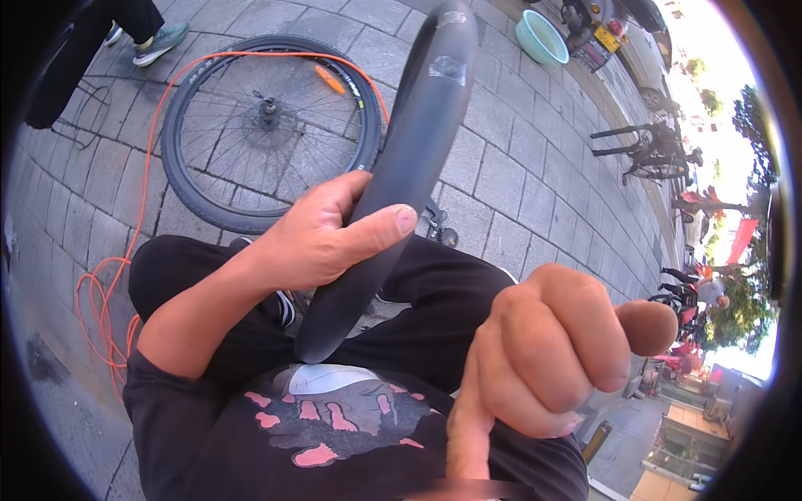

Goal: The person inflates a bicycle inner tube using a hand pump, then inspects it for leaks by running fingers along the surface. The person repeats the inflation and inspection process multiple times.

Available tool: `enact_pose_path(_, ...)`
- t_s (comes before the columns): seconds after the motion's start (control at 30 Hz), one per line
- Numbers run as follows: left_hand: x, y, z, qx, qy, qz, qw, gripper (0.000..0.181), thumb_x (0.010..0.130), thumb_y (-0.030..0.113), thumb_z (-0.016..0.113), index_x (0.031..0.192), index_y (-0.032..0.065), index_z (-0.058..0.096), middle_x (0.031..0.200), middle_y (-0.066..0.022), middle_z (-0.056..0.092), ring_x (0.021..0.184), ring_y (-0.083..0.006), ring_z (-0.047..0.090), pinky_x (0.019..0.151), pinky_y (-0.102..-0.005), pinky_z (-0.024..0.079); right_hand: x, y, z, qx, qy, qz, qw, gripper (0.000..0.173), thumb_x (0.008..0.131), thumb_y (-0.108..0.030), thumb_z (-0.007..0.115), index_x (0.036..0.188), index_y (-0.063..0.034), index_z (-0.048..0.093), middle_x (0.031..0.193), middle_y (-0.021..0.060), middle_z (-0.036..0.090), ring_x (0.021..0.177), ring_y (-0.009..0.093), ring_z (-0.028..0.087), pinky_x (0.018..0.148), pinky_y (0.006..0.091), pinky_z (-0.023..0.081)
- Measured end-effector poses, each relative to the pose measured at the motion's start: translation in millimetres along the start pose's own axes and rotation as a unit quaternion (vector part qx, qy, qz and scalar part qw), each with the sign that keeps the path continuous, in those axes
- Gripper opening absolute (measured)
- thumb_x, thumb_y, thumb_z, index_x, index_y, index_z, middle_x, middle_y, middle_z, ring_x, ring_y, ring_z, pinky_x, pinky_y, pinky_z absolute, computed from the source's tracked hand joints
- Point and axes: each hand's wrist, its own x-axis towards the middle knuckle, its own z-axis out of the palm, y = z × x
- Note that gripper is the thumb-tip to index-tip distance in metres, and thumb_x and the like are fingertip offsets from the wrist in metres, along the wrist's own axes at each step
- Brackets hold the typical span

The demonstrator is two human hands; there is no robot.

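Observation:
My left hand (341, 235) is closed around a black bicycle inner tube (410, 156), its thumb lying across the near side. The tube looks inflated and stands tilted over my lap, seen nearly edge-on. Two shiny, pale patches mark its upper part. My right hand (551, 344) is raised close to the camera with its fingers curled in; no object shows in it. Beyond the left hand, a bicycle wheel (177, 160) with its tyre lies flat on the paving, an orange reflector (329, 79) among its spokes.
An orange air hose (148, 169) crosses the wheel and coils at left. A small metal bicycle part (438, 225) lies beyond my knee. A person's shoe (161, 45) is at upper left. Farther off are a green basin (542, 37), a parked motorbike (589, 31) and a bicycle (658, 150).

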Motion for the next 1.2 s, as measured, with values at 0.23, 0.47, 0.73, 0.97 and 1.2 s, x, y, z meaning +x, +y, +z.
enact_pose_path(0.23,5.9,-10.9,3.4,0.045,0.036,0.031,0.998,0.06,0.098,0.051,0.074,0.119,-0.0047,0.064,0.096,-0.0069,0.068,0.088,-0.012,0.063,0.079,-0.0294,0.054,3.9,-40.9,11.5,-0.238,0.148,-0.036,0.959,0.043,0.115,-0.038,0.045,0.087,-0.0068,0.055,0.083,0.0061,0.05,0.077,0.021,0.06,0.1,0.0708,0.052)
enact_pose_path(0.47,-0.3,-2.8,4.3,0.031,0.013,0.025,0.999,0.061,0.098,0.052,0.074,0.119,-0.0044,0.064,0.096,-0.0072,0.068,0.089,-0.012,0.064,0.079,-0.03,0.054,4.1,-70.7,-29.7,-0.43,0.234,-0.087,0.868,0.053,0.116,-0.038,0.025,0.082,-0.0108,0.055,0.077,0.0036,0.054,0.075,0.02,0.061,0.113,0.0772,0.04)
enact_pose_path(0.73,-1.2,-3.8,4.0,0.042,0.007,0.04,0.998,0.047,0.105,0.041,0.069,0.123,-0.0011,0.06,0.094,0.0012,0.062,0.083,-0.0048,0.056,0.07,-0.024,0.048,4.4,-70.8,-33.8,-0.542,0.219,-0.087,0.806,0.046,0.115,-0.033,0.034,0.083,-0.0094,0.056,0.077,0.0034,0.05,0.072,0.02,0.057,0.111,0.076,0.042)
enact_pose_path(0.97,-1.3,-5.2,3.6,0.044,0.018,0.02,0.999,0.062,0.098,0.053,0.072,0.121,-0.0038,0.063,0.098,-0.0084,0.069,0.09,-0.0134,0.066,0.08,-0.0307,0.055,-1.2,-65.3,-39.7,-0.67,0.169,-0.073,0.72,0.042,0.114,-0.033,0.037,0.086,-0.0076,0.055,0.079,0.0047,0.047,0.072,0.02,0.055,0.11,0.0766,0.042)
enact_pose_path(1.2,-2.0,-2.6,4.7,0.033,0.014,0.017,0.999,0.06,0.098,0.051,0.073,0.12,-0.0039,0.063,0.097,-0.0077,0.07,0.09,-0.0128,0.066,0.08,-0.0306,0.055,-0.4,-53.4,-38.7,-0.746,0.154,-0.096,0.641,0.028,0.102,-0.019,0.059,0.079,-0.0035,0.06,0.077,0.0082,0.058,0.071,0.018,0.059,0.101,0.0663,0.054)
